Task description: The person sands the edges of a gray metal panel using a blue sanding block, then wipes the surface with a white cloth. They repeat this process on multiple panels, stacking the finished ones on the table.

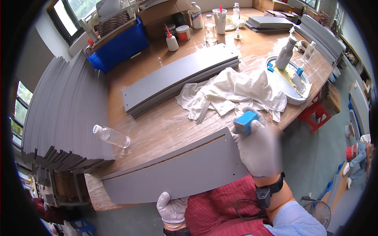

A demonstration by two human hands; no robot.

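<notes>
A long grey panel with a narrow slot along its far edge and small holes at its right end lies tilted at the near side of the table. My left hand, in a white knit glove, is closed on the panel's near edge, its thumb on top and its other fingers hidden beneath. Just off the panel's right end is my right hand, gloved too and partly smeared by motion. It grips a blue sponge-like block. Beyond that hand lies a crumpled white cloth, with a thin grey strip at its edge.
Tall rows of grey panels stand at the left. Behind the cloth rests a stack of panels. A clear bottle lies on its side. At right, a round lid-like tray bears a grey bottle. A blue bin stands far left.
</notes>
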